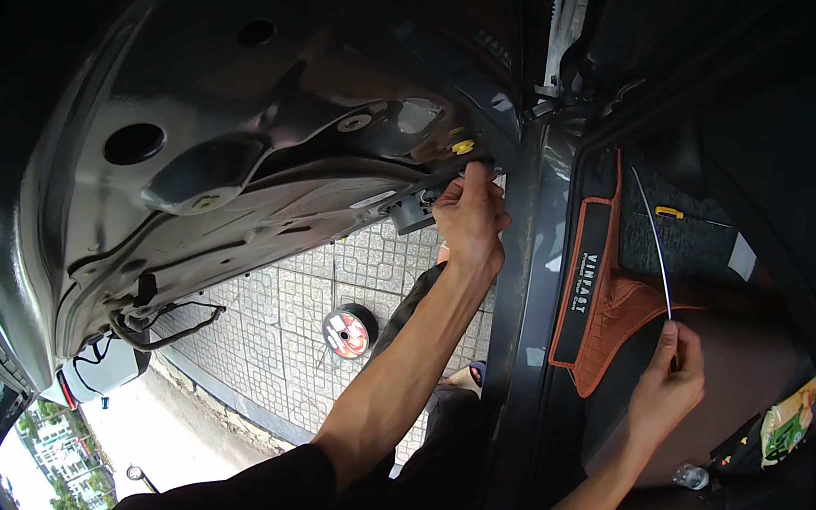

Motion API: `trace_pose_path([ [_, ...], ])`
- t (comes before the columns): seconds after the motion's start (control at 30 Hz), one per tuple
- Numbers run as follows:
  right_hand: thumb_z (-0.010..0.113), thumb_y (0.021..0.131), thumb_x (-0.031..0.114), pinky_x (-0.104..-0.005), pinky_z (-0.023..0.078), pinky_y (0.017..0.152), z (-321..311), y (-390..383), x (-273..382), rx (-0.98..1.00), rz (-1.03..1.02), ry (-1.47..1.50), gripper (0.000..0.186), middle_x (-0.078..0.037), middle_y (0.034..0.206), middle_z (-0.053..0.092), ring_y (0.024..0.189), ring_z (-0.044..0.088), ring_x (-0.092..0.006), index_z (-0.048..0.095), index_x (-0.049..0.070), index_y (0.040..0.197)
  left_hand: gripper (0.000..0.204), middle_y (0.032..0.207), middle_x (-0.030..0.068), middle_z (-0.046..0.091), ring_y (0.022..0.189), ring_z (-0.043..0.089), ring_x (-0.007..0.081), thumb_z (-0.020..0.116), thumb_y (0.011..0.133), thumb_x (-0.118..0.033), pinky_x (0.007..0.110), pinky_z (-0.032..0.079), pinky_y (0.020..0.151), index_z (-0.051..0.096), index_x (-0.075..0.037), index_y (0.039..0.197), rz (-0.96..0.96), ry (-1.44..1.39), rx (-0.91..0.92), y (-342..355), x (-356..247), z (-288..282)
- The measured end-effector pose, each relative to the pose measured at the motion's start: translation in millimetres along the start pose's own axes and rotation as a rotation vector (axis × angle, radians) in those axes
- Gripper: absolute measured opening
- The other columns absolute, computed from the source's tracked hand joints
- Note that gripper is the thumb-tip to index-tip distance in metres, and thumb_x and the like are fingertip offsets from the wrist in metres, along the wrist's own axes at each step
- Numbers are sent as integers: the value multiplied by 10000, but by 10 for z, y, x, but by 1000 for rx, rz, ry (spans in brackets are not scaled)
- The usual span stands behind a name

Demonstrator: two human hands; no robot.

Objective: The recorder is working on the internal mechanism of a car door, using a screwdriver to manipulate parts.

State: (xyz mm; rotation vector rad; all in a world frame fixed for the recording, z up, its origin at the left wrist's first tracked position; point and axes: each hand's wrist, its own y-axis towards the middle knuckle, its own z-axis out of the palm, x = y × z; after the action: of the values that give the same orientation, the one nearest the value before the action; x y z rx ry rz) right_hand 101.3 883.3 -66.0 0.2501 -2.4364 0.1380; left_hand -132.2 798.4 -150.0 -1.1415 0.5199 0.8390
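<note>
At the hinge edge of an opened car door [324, 104] with its bare inner metal showing, my left hand [473, 217] is raised with its fingers pinched together. What they hold, if anything, is hidden. A yellow clip [463, 146] sits on the door just above those fingertips. Inside the car, my right hand [667, 385] pinches the lower end of a thin white wire [657, 233] between thumb and fingers. The wire runs upward in a slight curve to the dark footwell.
Brown quilted trim [613, 309] lines the sill. A yellow-handled screwdriver [669, 213] lies on the footwell carpet [650, 247]. On the tiled pavement [293, 292] stands a round spool [349, 332]. A clear bottle [692, 476] and a green-yellow packet [788, 424] are by the seat.
</note>
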Motion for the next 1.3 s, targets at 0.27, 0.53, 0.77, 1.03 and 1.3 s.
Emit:
trace_pose_path([
  [0.27,628,1017,211,-222,494,538,918,-610,-651,-66,753,1051,168,21,832,604,677,577,-70,659,54,1070,212,722,24,642,538,488,61,686,919,-240,208,330,435,654,-56,818,43,-35,2,68,-91,-20],
  [0.53,584,1004,143,-372,589,839,1904,514,-1311,-233,982,1289,265,-73,1116,575,972,611,-196,534,57,1250,179,653,33,616,472,475,64,689,887,-162,218,330,399,675,-15,786,-10,109,-14,-12,-43,28],
  [0.77,716,946,265,-256,475,739,2228,257,-290,75,382,757,400,-68,966,686,758,614,-152,604,-35,1185,199,594,31,615,443,455,52,691,862,-94,230,321,404,659,9,695,90,327,10,26,-159,-174],
  [1.03,684,987,299,-241,415,623,2179,240,750,976,303,1149,317,-3,762,627,663,507,-68,678,-7,906,205,605,35,634,521,529,52,669,863,-88,218,383,473,679,51,713,172,629,175,17,-295,-283],
  [1.3,620,977,207,-240,354,539,2346,102,755,932,417,1185,246,34,687,553,605,446,-31,634,51,787,282,682,103,693,570,601,78,675,922,-184,224,454,524,700,50,767,246,859,130,48,-420,-382],
])
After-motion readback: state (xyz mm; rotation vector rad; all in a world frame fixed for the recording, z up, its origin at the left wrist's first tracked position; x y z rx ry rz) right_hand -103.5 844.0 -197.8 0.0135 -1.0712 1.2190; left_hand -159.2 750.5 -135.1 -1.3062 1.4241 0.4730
